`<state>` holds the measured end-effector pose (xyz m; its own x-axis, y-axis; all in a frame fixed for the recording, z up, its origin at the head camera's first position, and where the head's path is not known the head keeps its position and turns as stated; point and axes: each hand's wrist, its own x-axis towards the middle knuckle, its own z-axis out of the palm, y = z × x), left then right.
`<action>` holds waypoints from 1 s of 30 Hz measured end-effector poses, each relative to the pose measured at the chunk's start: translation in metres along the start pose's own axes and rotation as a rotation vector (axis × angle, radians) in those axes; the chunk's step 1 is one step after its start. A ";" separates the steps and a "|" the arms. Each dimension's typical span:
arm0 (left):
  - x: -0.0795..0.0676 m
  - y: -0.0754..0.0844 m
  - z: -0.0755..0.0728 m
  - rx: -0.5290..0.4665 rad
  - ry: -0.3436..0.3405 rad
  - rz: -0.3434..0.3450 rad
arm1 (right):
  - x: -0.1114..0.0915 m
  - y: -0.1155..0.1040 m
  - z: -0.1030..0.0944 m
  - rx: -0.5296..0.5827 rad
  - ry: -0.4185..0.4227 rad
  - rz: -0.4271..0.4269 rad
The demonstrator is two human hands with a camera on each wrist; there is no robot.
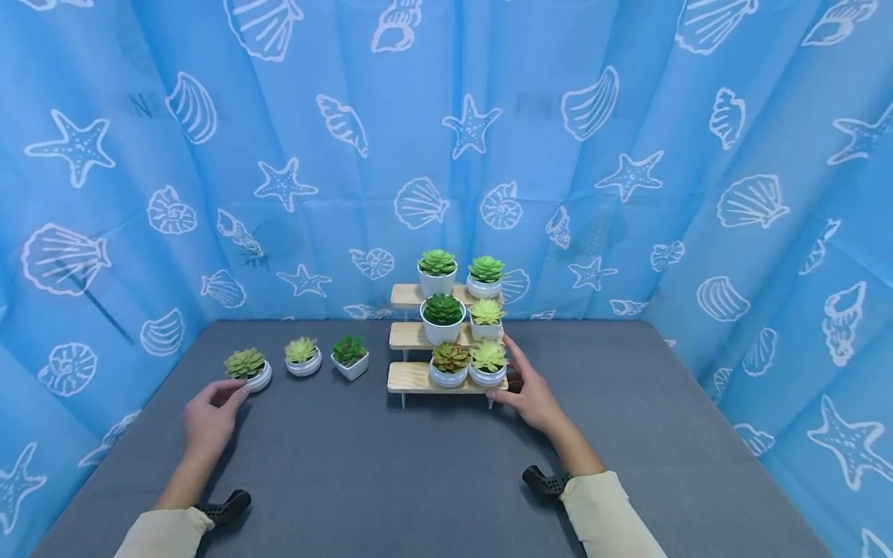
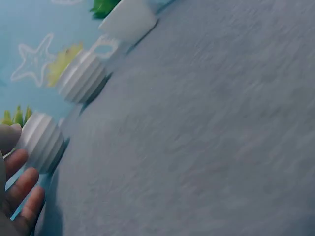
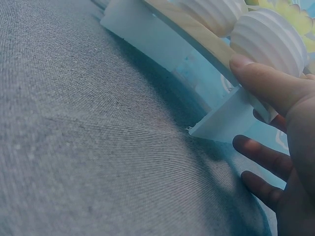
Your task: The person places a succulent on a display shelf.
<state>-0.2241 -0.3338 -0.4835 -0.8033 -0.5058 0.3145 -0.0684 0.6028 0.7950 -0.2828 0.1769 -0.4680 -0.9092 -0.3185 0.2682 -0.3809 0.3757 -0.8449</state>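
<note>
At the table's left, my left hand (image 1: 212, 418) is right beside a ribbed white pot (image 1: 261, 377) with a pale green succulent (image 1: 244, 363). Its fingertips are close to the pot's side, fingers (image 2: 28, 189) spread loosely. To the right, my right hand (image 1: 533, 397) holds the end of a three-tier wooden stand (image 1: 412, 377). In the right wrist view, the thumb (image 3: 248, 69) lies on the bottom shelf's edge beside a ribbed pot (image 3: 270, 42), with a finger curled behind the shelf end. Each tier bears two potted succulents.
Between the left hand and the stand are a round pot with a yellow-green succulent (image 1: 301, 355) and a square pot with a dark green one (image 1: 350, 359). Grey cloth (image 1: 391, 480) covers the table. A blue seashell curtain (image 1: 446, 170) hangs behind.
</note>
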 end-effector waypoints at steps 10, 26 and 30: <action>0.013 -0.008 -0.013 0.019 -0.079 -0.117 | 0.001 0.008 0.002 -0.005 0.014 -0.011; 0.038 0.002 0.002 -0.032 -0.271 -0.220 | 0.001 0.006 0.001 0.001 0.004 0.014; 0.040 0.002 0.007 -0.006 -0.273 -0.229 | 0.001 0.006 0.000 0.002 0.004 0.011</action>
<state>-0.2605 -0.3484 -0.4732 -0.8961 -0.4433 -0.0224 -0.2624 0.4883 0.8323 -0.2857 0.1785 -0.4730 -0.9139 -0.3109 0.2612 -0.3709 0.3773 -0.8486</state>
